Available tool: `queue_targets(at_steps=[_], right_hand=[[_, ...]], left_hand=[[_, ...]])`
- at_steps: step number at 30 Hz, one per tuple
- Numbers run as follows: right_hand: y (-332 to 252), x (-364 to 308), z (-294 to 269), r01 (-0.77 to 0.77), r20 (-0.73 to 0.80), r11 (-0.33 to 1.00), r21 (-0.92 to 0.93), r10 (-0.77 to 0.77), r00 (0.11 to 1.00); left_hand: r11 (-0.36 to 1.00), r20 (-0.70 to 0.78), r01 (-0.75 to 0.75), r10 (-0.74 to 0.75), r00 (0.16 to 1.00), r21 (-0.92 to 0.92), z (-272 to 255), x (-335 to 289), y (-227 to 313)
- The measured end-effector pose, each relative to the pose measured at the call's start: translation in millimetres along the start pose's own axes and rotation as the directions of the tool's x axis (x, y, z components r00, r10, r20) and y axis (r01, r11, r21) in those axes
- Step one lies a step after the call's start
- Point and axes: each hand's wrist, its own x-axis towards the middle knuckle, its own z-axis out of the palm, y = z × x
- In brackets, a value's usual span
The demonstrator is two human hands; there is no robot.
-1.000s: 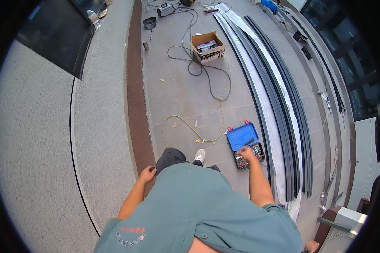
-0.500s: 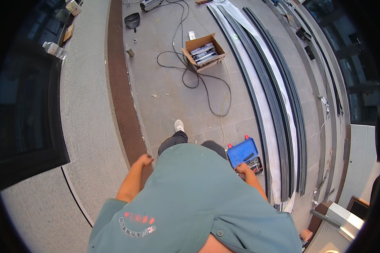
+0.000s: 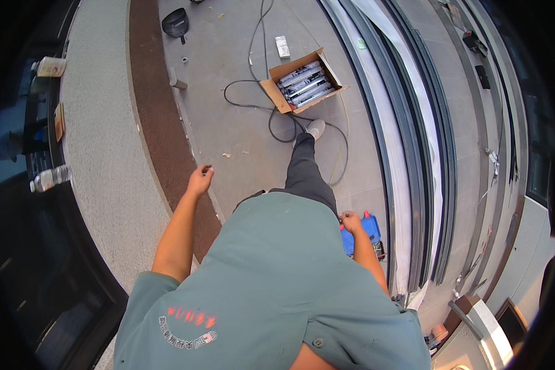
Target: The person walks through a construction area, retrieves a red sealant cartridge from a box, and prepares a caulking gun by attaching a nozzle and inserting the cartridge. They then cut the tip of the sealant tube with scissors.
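Note:
My left hand (image 3: 200,179) hangs beside my body above the brown strip along the left wall, its fingers loosely bent and nothing visible in them. At my right hip, my right hand (image 3: 351,222) is half curled, with no object showing in it. From this angle it overlaps the blue tool case (image 3: 371,228), which stands on the floor with tools partly showing beside it. Ahead lies an opened cardboard box (image 3: 270,91) packed with silvery tubes (image 3: 305,83). My light shoe (image 3: 316,128) is just short of that box.
A black cable (image 3: 231,102) loops over the floor around the box. Long dark metal profiles (image 3: 407,142) with white wrapping run along the right. A black dustpan (image 3: 175,23) lies far left. Plastic bottles (image 3: 50,178) stand on the left ledge, and a small white box (image 3: 282,47) sits ahead.
I have stepped forward, so the cardboard box is nearer and the blue case is closer to my side. My left hand has swung forward; my right hand has also shifted forward.

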Motion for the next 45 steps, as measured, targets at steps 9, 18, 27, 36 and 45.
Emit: queue_targets(at_steps=[9, 18, 27, 36, 45], right_hand=[[-263, 231, -132, 0.157, -0.176, 0.965, -0.209, -0.195, 0.965], [-386, 488, -6, 0.251, -0.068, 0.946, -0.206, -0.269, 0.961], [-350, 639, 138, -0.084, 0.030, 0.770, -0.632, 0.132, 0.991], [-323, 660, 107, 0.178, 0.272, 0.650, -0.739, 0.046, 0.961], [-327, 660, 127, -0.141, 0.087, 0.799, -0.585, 0.235, 0.968]], left_hand=[[0.991, 0.109, -0.087, 0.076, 0.991, 0.100, 61, 109, 156], [0.902, 0.348, -0.157, 0.008, 0.937, 0.402, 50, 265, 136], [0.906, 0.365, 0.010, -0.181, 0.913, 0.424, 7, 315, 129], [0.910, 0.383, 0.016, -0.191, 0.904, 0.415, 16, 316, 140], [0.874, 0.402, -0.013, -0.210, 0.891, 0.486, 31, 311, 148]])
